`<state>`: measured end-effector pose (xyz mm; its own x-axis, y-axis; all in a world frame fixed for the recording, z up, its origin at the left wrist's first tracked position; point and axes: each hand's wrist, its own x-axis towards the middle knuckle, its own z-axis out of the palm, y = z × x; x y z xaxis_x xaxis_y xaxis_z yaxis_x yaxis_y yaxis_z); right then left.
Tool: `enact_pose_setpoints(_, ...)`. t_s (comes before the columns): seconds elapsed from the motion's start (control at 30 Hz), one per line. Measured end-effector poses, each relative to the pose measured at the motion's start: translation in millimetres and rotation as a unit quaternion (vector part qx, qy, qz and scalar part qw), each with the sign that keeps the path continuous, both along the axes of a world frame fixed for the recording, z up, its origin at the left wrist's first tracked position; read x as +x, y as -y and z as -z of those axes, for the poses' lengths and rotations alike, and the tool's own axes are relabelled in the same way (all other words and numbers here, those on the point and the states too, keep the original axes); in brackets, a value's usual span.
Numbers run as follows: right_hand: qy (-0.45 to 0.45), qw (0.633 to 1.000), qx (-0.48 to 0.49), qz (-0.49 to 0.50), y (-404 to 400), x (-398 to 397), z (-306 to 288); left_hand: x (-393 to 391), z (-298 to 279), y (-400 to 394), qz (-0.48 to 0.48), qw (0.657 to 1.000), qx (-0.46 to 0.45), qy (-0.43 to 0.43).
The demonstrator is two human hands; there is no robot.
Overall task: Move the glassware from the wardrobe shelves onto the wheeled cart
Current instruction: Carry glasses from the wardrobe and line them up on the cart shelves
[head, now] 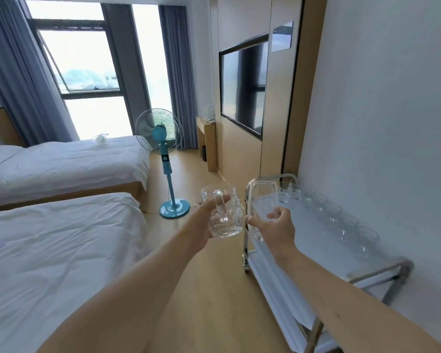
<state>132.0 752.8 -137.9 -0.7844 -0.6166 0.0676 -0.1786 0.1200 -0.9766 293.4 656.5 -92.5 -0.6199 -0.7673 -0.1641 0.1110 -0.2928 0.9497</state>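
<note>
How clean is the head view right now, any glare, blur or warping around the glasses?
Head view: the window is blown out white; wide-angle lens bows the walls and cart; the row of glasses along the wall looks faint and soft; the mug and glass read fairly sharp.

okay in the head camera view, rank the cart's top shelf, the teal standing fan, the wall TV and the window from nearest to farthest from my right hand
From the right hand, holding a tumbler:
1. Cart's top shelf, just beneath and to its right.
2. Teal standing fan, on the floor ahead to the left.
3. Wall TV, farther along the right-hand wall.
4. Window, at the far end of the room.
</note>
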Motion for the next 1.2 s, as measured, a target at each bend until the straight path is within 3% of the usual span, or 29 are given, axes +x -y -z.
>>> enact_pose_setpoints(0.67, 0.016, 0.999, 0.034, 0.021, 160.0, -191.7, 68.8, -202.6, 59.9, 175.5, -0.023, 0.978, -0.149, 0.142)
enact_pose_setpoints(0.93, 0.043, 0.996, 0.065, 0.037, 187.6, -241.7, 110.2, -263.7, 101.1, 215.0, 0.005, 0.949, -0.182, 0.257)
enact_pose_setpoints(1.2, 0.06, 0.991, 0.084, 0.084, 215.8, -271.6, 139.8, -309.7, 124.9, 260.4, 0.037, 0.942, -0.207, 0.262)
